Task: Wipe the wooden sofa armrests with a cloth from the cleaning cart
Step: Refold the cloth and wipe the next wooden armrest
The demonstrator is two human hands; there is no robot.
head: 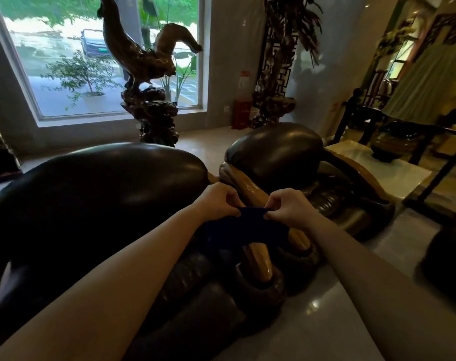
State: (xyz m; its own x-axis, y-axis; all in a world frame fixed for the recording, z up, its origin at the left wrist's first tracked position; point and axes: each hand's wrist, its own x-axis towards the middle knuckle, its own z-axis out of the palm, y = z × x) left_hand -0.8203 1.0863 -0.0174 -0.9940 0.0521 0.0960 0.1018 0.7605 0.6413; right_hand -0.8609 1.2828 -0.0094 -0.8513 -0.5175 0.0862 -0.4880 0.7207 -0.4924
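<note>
Cloth (244,229): dark navy blue, plain, no pattern. Wooden armrest (258,254) under it: glossy golden-brown, amber streaks. Sofa cushion (104,188) left of left grip (217,201): very dark brown, near black, shiny highlights. Second cushion (276,149) beyond right grip (290,207): same dark brown gloss. Floor (333,308) right of right grip: pale grey, polished, small light spots. Root carving (148,63) beyond grips: dark reddish brown, knotted grain. Box (241,113) by wall: red. Lattice screen (276,66): black geometric fretwork. Curtain (430,82) far right: pale green.
</note>
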